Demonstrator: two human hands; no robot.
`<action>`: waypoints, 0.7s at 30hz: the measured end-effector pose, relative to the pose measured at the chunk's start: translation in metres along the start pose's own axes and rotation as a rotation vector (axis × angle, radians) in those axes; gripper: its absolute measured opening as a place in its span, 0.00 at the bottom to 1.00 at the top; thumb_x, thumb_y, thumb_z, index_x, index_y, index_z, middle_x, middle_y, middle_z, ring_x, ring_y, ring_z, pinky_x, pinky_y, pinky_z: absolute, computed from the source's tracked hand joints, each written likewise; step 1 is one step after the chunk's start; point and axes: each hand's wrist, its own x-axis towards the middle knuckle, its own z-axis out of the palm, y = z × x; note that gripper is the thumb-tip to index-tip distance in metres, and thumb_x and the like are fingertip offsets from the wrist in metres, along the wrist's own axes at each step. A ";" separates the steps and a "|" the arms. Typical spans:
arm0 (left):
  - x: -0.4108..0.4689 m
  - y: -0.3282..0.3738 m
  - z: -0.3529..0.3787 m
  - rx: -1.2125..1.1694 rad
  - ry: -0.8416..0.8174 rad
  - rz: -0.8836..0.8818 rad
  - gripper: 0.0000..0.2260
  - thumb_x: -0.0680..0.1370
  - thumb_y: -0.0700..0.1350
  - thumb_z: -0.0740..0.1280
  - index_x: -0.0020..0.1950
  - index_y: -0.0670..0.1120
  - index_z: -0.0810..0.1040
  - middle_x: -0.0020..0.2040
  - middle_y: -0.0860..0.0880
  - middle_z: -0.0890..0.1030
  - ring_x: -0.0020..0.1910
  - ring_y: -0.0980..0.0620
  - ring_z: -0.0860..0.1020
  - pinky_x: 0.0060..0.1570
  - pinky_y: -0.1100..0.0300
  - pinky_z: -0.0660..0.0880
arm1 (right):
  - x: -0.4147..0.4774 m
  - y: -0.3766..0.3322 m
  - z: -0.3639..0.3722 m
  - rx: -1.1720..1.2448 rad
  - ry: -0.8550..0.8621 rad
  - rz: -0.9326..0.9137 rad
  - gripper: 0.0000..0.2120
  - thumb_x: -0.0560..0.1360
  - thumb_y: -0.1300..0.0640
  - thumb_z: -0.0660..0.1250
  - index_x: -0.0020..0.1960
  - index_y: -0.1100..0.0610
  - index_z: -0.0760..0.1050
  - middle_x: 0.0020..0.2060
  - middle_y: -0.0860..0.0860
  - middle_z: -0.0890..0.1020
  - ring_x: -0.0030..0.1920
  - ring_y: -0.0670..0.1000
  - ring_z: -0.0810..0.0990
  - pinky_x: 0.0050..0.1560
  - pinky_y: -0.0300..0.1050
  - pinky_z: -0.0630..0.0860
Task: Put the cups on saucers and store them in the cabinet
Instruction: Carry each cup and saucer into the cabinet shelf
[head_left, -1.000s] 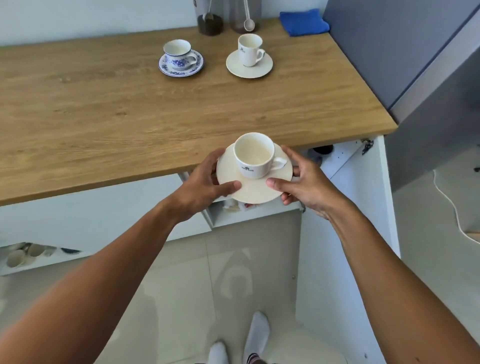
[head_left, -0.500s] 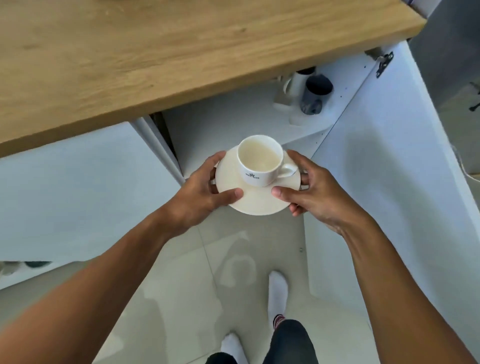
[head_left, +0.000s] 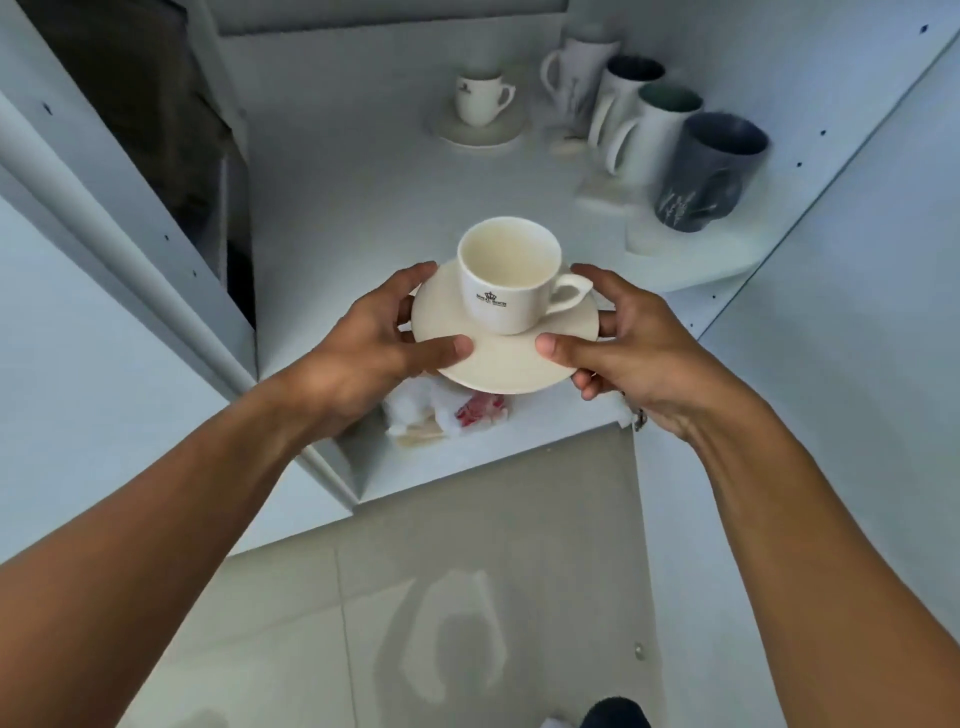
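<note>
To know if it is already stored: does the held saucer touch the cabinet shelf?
Cannot tell. The only view, head, shows both hands gripping the saucer above the shelf, without showing a gap.

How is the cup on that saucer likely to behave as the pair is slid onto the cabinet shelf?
The cup merely rests on the smooth saucer, so it could slide if tilted. Both look like glazed ceramic, probably rigid and chip-prone. Both hands, left hand and right hand, steady the rim.

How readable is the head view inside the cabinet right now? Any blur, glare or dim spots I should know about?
Head view: the held cup and saucer are sharp, both hands' grip clear; the mugs and the stored cup at the back are dim and soft with blur; the cabinet shelf looks bluish and shaded; wide-angle bending skews the cabinet walls; the floor tiles show a pale reflection.
</note>
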 end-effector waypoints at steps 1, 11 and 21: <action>0.012 -0.005 -0.002 -0.017 0.000 0.008 0.43 0.63 0.49 0.81 0.76 0.52 0.67 0.63 0.48 0.81 0.62 0.47 0.80 0.64 0.45 0.76 | 0.013 0.003 -0.001 0.003 -0.012 -0.011 0.40 0.72 0.62 0.76 0.78 0.50 0.62 0.39 0.54 0.84 0.27 0.47 0.75 0.30 0.39 0.76; 0.102 -0.010 -0.028 0.062 0.102 0.058 0.38 0.70 0.40 0.78 0.76 0.46 0.65 0.43 0.54 0.83 0.36 0.61 0.81 0.37 0.67 0.75 | 0.131 0.011 -0.009 0.057 -0.089 -0.061 0.36 0.70 0.64 0.77 0.75 0.53 0.67 0.35 0.50 0.81 0.25 0.43 0.74 0.25 0.34 0.73; 0.169 0.006 -0.087 0.446 0.151 -0.066 0.43 0.69 0.55 0.79 0.79 0.49 0.64 0.69 0.53 0.75 0.70 0.54 0.71 0.72 0.60 0.64 | 0.227 -0.012 0.011 -0.009 -0.099 -0.093 0.44 0.66 0.61 0.81 0.77 0.56 0.64 0.29 0.50 0.79 0.23 0.43 0.74 0.26 0.34 0.74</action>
